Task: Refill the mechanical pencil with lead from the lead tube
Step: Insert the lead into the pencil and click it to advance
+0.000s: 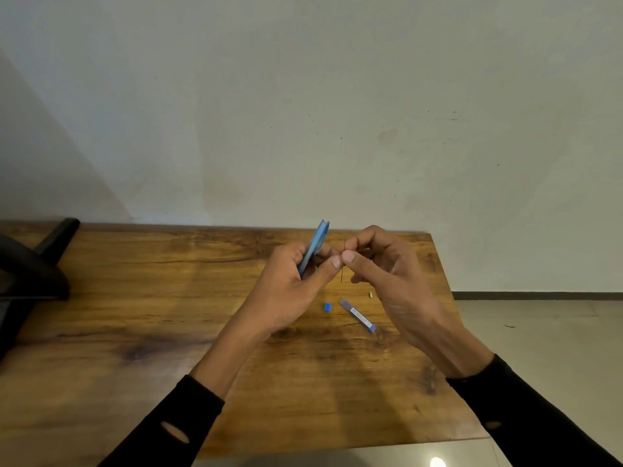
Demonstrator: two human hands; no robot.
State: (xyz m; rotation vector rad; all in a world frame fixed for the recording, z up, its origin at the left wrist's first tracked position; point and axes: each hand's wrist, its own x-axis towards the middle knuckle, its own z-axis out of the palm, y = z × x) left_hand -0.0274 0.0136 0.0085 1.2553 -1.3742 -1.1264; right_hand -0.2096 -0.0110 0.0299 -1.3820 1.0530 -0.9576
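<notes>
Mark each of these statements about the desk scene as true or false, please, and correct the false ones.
1. The left hand holds the blue plastic mechanical pencil. True.
2. The thin dark lead stick lies flat on the wooden table. False: the right hand pinches it, hanging upright.
3. The clear lead tube with blue end lies on the table. True.
4. The small blue cap sits on the tube. False: it lies apart, to the tube's left.

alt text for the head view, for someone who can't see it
Above a wooden table, the left hand holds a blue mechanical pencil upright while the right hand pinches a thin lead. A lead tube, blue cap and tiny white piece lie below.
</notes>
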